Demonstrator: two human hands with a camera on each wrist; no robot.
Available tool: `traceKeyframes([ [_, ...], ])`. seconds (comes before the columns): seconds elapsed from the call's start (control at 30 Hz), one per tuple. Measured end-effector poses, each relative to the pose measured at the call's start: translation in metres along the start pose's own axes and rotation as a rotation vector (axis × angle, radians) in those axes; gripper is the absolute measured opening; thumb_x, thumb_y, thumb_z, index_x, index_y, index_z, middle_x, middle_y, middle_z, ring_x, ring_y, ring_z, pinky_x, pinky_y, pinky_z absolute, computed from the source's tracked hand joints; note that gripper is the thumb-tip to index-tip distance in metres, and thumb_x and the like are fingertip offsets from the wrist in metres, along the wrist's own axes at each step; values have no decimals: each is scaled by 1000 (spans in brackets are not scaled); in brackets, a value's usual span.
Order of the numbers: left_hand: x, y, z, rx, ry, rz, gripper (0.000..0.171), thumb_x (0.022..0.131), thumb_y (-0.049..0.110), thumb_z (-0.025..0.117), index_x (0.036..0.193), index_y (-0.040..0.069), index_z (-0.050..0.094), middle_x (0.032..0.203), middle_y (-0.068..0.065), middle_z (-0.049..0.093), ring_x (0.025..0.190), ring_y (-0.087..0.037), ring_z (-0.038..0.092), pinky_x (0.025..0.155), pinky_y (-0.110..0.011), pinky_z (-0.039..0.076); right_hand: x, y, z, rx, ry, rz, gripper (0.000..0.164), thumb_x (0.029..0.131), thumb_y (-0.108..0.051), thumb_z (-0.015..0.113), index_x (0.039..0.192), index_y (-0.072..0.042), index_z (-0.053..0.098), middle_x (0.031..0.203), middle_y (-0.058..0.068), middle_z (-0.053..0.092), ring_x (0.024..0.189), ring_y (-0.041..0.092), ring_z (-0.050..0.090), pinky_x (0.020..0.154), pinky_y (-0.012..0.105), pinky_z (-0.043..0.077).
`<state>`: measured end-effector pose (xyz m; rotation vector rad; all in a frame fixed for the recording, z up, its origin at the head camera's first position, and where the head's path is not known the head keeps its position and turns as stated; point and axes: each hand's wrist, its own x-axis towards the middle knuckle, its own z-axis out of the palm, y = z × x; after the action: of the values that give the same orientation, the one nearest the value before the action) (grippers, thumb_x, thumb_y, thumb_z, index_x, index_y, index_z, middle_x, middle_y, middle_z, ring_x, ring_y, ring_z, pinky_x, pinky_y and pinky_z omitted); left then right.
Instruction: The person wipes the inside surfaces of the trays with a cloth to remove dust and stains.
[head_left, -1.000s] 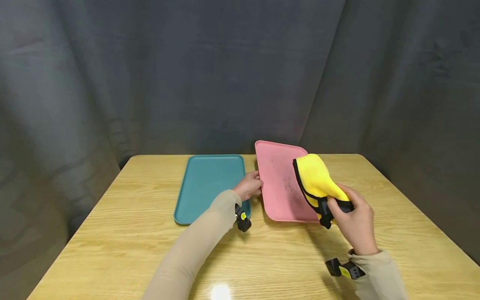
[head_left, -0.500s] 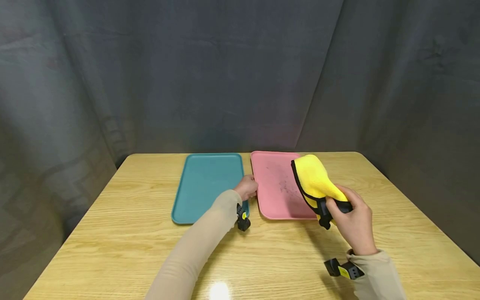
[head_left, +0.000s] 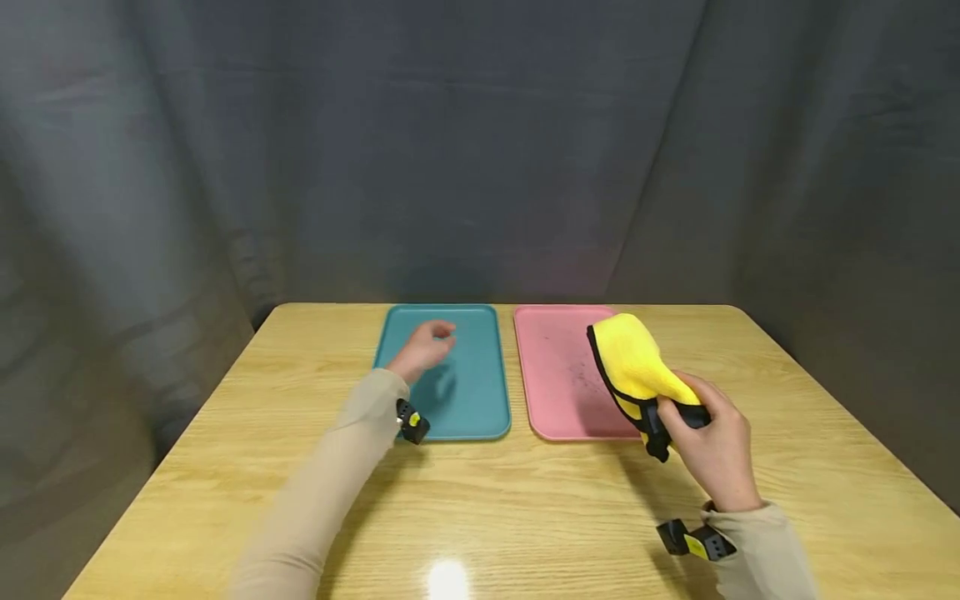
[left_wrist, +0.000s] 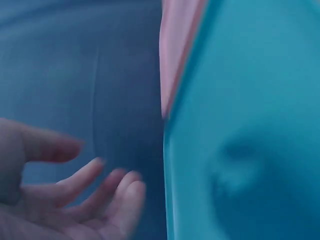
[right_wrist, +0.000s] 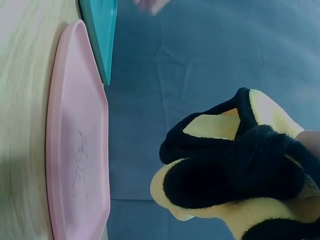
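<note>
My right hand pinches a bunched yellow cloth with black edging between thumb and fingers. The cloth hangs in the air and overlaps the right side of a pink tray in the head view. Up close in the right wrist view, the cloth shows black folds among soft yellow ones. Dark specks mark the tray's surface. My left hand hovers over a teal tray, casting a shadow on it. In the left wrist view the left hand's fingers are loosely bent, with nothing between them.
Both trays lie side by side near the back of a light wooden table, a narrow gap between them. A dark grey curtain hangs behind the table and along its sides.
The pink tray, tilted with its far edge raised a second ago, now lies flat. My left hand has let go of its left rim and moved left over the teal tray. The right hand stays put.
</note>
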<state>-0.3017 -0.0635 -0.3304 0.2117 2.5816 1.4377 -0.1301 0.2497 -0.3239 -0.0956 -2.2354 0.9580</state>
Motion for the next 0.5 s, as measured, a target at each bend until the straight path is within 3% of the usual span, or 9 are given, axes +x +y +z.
traceKeyframes([
  [0.1,-6,-20,-37,154,15,-34,32,95,17,46,120,-2,53,125,-21,53,108,-31,54,89,-41,49,0,2,-1,-6,2,-15,30,80,-2,65,110,-4,67,90,-39,44,73,-14,45,60,1,39],
  [0.13,-8,-27,-47,205,11,-49,26,95,17,46,107,-3,57,108,-19,58,93,-28,57,79,-37,50,0,3,-2,-9,2,-21,30,80,-1,65,110,-4,67,90,-39,44,73,-14,44,60,1,39],
  [0.17,-9,-35,-55,248,7,-64,23,94,17,47,92,-3,57,91,-17,59,77,-24,55,71,-34,49,1,4,-2,-9,0,-29,30,80,-1,66,110,-4,67,90,-39,44,73,-14,44,60,2,39],
  [0.23,-12,-48,-65,289,-20,-99,26,94,17,49,72,3,46,68,-8,48,59,-16,42,59,-28,41,1,6,-3,-9,-3,-38,30,80,-1,66,110,-4,67,90,-40,43,74,-15,43,60,2,39],
  [0.27,-14,-54,-67,288,-38,-124,29,94,17,50,69,6,40,65,-3,41,56,-13,36,56,-26,38,1,7,-3,-9,-4,-42,30,80,-1,66,110,-4,67,91,-40,43,74,-15,43,60,2,39],
  [0.33,-15,-65,-67,261,-61,-162,31,94,17,53,70,8,35,64,-1,33,53,-12,32,54,-24,36,2,8,-2,-9,-5,-47,30,80,-1,66,109,-4,67,91,-40,43,75,-15,43,61,1,38],
  [0.43,-13,-76,-59,231,-23,-187,19,92,14,57,89,-1,45,83,-13,48,64,-17,50,58,-26,46,3,10,0,-15,-5,-49,30,79,-1,66,109,-4,67,91,-40,43,76,-17,43,61,1,38],
  [0.5,-12,-81,-55,216,7,-194,26,92,11,57,109,-7,46,104,-23,51,77,-24,58,65,-30,52,3,10,1,-20,-10,-57,30,79,-1,66,109,-3,67,93,-34,49,76,-18,42,62,0,38],
])
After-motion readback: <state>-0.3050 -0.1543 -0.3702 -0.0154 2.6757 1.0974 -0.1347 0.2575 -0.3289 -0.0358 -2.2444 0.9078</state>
